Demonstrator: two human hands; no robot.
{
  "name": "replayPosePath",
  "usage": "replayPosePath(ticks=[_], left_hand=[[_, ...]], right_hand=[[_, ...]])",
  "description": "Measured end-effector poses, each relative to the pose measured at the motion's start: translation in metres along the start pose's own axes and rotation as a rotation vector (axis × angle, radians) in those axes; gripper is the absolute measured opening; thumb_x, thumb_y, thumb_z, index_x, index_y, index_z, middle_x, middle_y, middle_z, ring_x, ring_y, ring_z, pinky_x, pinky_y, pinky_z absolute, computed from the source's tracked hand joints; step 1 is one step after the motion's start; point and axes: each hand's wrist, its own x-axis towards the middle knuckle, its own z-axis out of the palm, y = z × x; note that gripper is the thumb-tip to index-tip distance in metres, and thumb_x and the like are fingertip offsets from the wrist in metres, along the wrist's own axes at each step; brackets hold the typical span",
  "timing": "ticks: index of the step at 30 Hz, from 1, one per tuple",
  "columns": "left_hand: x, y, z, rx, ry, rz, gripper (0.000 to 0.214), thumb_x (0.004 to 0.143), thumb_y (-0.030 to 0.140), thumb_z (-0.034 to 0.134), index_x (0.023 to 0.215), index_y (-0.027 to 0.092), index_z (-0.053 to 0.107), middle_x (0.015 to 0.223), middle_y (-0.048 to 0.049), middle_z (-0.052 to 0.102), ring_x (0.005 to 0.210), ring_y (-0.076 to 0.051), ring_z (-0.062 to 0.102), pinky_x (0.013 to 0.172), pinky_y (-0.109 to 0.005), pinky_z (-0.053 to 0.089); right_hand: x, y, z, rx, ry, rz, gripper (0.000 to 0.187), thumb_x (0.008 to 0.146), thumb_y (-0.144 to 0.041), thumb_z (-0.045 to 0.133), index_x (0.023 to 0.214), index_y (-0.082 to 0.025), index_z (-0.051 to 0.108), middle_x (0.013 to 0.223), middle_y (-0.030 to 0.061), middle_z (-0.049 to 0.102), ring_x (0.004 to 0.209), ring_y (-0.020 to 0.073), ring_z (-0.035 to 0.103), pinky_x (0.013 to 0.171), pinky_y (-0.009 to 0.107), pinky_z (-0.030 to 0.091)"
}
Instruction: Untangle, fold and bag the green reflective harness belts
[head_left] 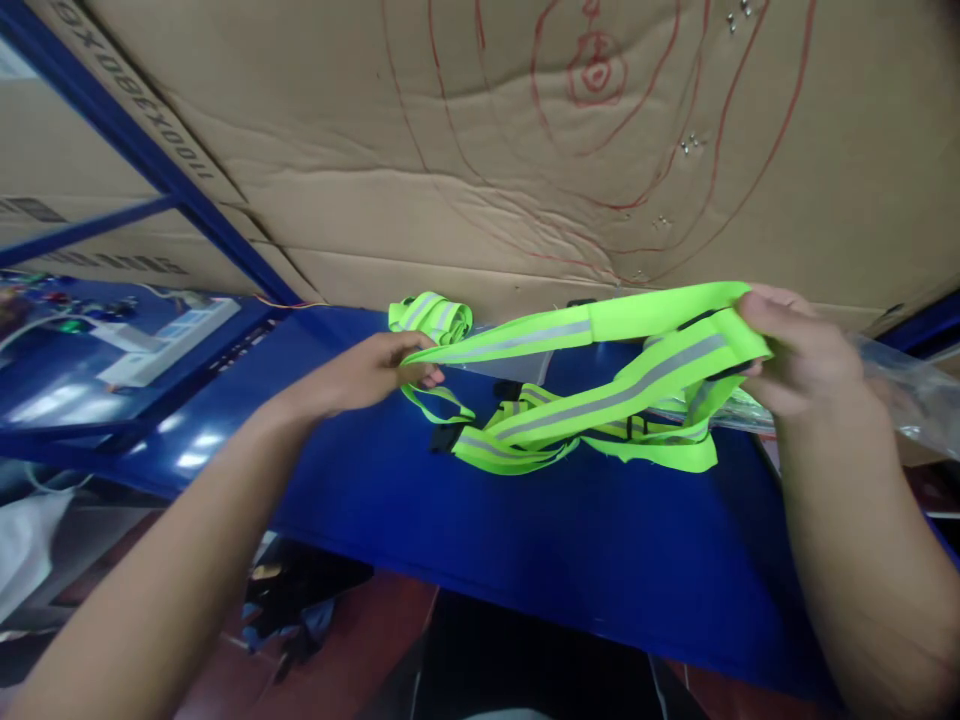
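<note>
The biggest thing I can see is the creased cardboard sheet (480, 180). It fills the view from 10 to 2 o'clock, stands as a backdrop behind the bench, and has red rings drawn on it. Below it the blue table (525, 540) runs from the centre toward 5 o'clock.

The reflective harness (570, 410) is neon yellow-green webbing with grey stripes and lies on the table just right of centre. Its upper band is pulled into a nearly straight line because each hand has one end, while the slack loops sag onto the table beneath. I judge the table carries most of the weight.

The right hand (799, 355), at 3 o'clock, is closed over the doubled end of the band with the thumb on top, so the harness runs out from that grip toward 9 o'clock. The left hand (367, 372), just left of centre, pinches the other end between thumb and fingers.

A clear plastic bag (907, 395) lies behind the right hand. A white power strip (169, 340) sits on the neighbouring surface at 9 o'clock. A rolled strap bundle (431, 318) rests just above the left hand, and a black buckle (447, 437) hangs under it.
</note>
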Motion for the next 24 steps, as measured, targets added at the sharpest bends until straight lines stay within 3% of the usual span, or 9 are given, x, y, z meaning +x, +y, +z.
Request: replayPosePath(ticks=[4, 8, 12, 14, 16, 20, 24], left_hand=[[0.002, -0.021, 0.012, -0.033, -0.034, -0.056, 0.035, 0.086, 0.052, 0.075, 0.098, 0.018, 0.072, 0.098, -0.0097, 0.079, 0.093, -0.023, 0.075, 0.084, -0.034, 0.059], [-0.007, -0.039, 0.036, -0.028, 0.094, -0.059, 0.056, 0.092, 0.057, 0.066, 0.132, 0.018, 0.06, 0.118, -0.0143, 0.072, 0.103, -0.023, 0.072, 0.09, -0.037, 0.058], [-0.045, -0.05, 0.072, 0.091, 0.218, -0.01, 0.093, 0.086, 0.058, 0.075, 0.159, 0.021, 0.032, 0.152, -0.0205, 0.049, 0.137, -0.033, 0.054, 0.112, -0.05, 0.046], [-0.068, -0.054, 0.087, 0.284, 0.221, 0.031, 0.097, 0.085, 0.06, 0.076, 0.162, 0.024, 0.028, 0.155, -0.0202, 0.047, 0.14, -0.037, 0.05, 0.114, -0.056, 0.042], [-0.088, -0.058, 0.097, 0.451, 0.157, 0.008, 0.086, 0.088, 0.061, 0.071, 0.16, 0.028, 0.035, 0.148, -0.0174, 0.055, 0.136, -0.04, 0.053, 0.11, -0.061, 0.043], [-0.107, -0.065, 0.091, 0.578, 0.082, 0.009, 0.05, 0.095, 0.057, 0.063, 0.137, 0.031, 0.061, 0.136, -0.0118, 0.066, 0.124, -0.037, 0.061, 0.107, -0.057, 0.043], [-0.121, -0.048, 0.057, 0.466, 0.222, 0.104, 0.047, 0.089, 0.064, 0.069, 0.123, 0.031, 0.067, 0.126, -0.0092, 0.064, 0.117, -0.032, 0.063, 0.106, -0.047, 0.046]], right_hand=[[0.009, 0.007, -0.002, -0.281, -0.132, 0.073, 0.042, 0.076, -0.058, 0.083, 0.089, -0.019, 0.074, 0.072, 0.0002, 0.063, 0.056, 0.0103, 0.044, 0.054, 0.027, 0.033], [0.015, 0.013, -0.003, -0.691, -0.054, 0.09, 0.053, 0.082, -0.069, 0.074, 0.1, -0.019, 0.077, 0.076, 0.002, 0.07, 0.063, 0.0158, 0.056, 0.058, 0.029, 0.037], [0.017, 0.017, -0.001, -0.859, -0.061, 0.133, 0.047, 0.09, -0.065, 0.066, 0.094, -0.019, 0.076, 0.064, 0.0004, 0.065, 0.054, 0.015, 0.05, 0.055, 0.03, 0.034], [0.019, 0.021, -0.001, -0.894, -0.105, 0.116, 0.043, 0.094, -0.061, 0.062, 0.094, -0.02, 0.073, 0.065, 0.0015, 0.067, 0.055, 0.0164, 0.051, 0.056, 0.03, 0.036], [0.022, 0.026, -0.001, -0.919, -0.141, 0.071, 0.039, 0.094, -0.057, 0.061, 0.099, -0.019, 0.072, 0.072, 0.0042, 0.072, 0.061, 0.0196, 0.055, 0.06, 0.032, 0.039], [0.024, 0.034, -0.003, -0.921, -0.16, 0.041, 0.038, 0.095, -0.049, 0.061, 0.113, -0.017, 0.07, 0.083, 0.0088, 0.077, 0.071, 0.0244, 0.062, 0.068, 0.035, 0.044], [0.021, 0.031, -0.004, -0.897, -0.148, 0.029, 0.034, 0.096, -0.042, 0.057, 0.115, -0.019, 0.071, 0.093, 0.0093, 0.08, 0.079, 0.0262, 0.068, 0.072, 0.035, 0.047]])
